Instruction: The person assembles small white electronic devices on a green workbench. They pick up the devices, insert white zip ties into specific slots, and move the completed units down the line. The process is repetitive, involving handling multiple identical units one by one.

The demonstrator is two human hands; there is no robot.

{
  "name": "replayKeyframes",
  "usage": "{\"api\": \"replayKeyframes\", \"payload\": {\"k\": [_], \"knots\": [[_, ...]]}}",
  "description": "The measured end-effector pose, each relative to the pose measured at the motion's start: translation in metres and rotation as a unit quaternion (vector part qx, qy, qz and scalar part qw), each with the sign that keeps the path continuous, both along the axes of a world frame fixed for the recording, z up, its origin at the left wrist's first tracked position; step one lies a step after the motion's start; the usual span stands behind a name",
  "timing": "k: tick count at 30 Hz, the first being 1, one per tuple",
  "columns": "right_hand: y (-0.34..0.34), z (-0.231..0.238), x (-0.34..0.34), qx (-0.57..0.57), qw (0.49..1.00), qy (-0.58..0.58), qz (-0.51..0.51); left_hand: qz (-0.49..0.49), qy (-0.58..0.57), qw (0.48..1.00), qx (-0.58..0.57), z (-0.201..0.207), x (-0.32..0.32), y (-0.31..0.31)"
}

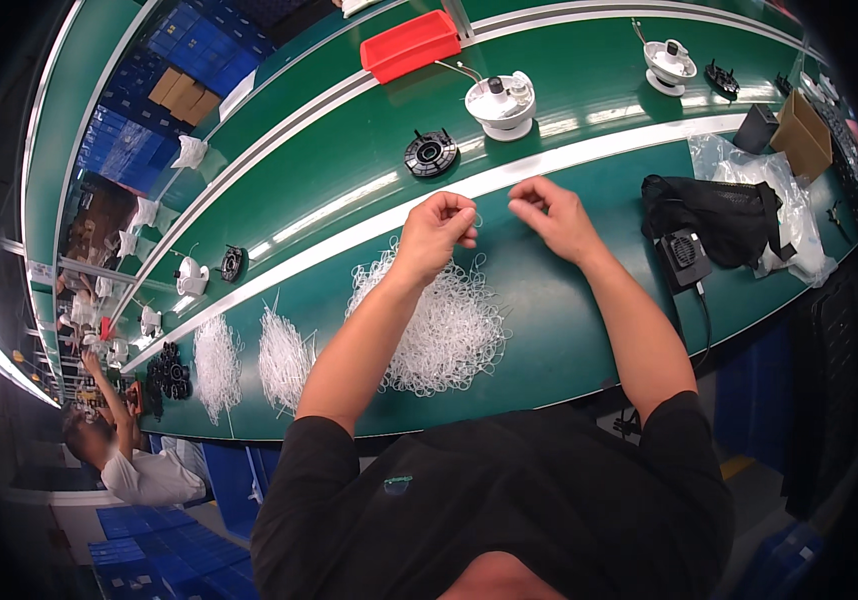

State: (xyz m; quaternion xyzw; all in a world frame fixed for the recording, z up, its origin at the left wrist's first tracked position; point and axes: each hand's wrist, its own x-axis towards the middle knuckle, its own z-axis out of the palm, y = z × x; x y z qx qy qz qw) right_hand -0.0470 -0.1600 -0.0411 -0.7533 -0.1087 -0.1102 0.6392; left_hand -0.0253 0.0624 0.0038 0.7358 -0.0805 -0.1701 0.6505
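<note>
My left hand (437, 236) is closed in a pinch above the work table. A thin white loop (479, 219), like a looped cable tie, shows faintly at its fingertips. Just to its right, my right hand (559, 218) has its fingers bent, with thumb and forefinger slightly apart and nothing visible between them. Beneath my left forearm lies a big heap of thin white looped ties (444, 335), partly hidden by that arm. Ahead of the hands, on the green conveyor, are a round black slotted part (432, 153) and a white round housing with wires (502, 105).
Smaller piles of white ties (217, 365) (284, 358) lie to the left. A red tray (410, 46) sits beyond the belt. At right are a black bag (704, 218), a black boxy device (684, 258), plastic wrap (799, 245) and a carton (802, 138). Another person (139, 460) works far left.
</note>
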Motion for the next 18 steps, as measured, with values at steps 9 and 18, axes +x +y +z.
{"api": "replayKeyframes", "payload": {"k": [9, 18], "knots": [[0.021, 0.002, -0.010, 0.112, 0.989, 0.043, 0.086, 0.009, 0.013, 0.994, -0.112, -0.002, -0.011, -0.017], [0.026, -0.001, -0.007, -0.026, 0.998, -0.050, 0.036, -0.055, 0.024, 0.998, 0.000, -0.012, -0.012, -0.009]]}}
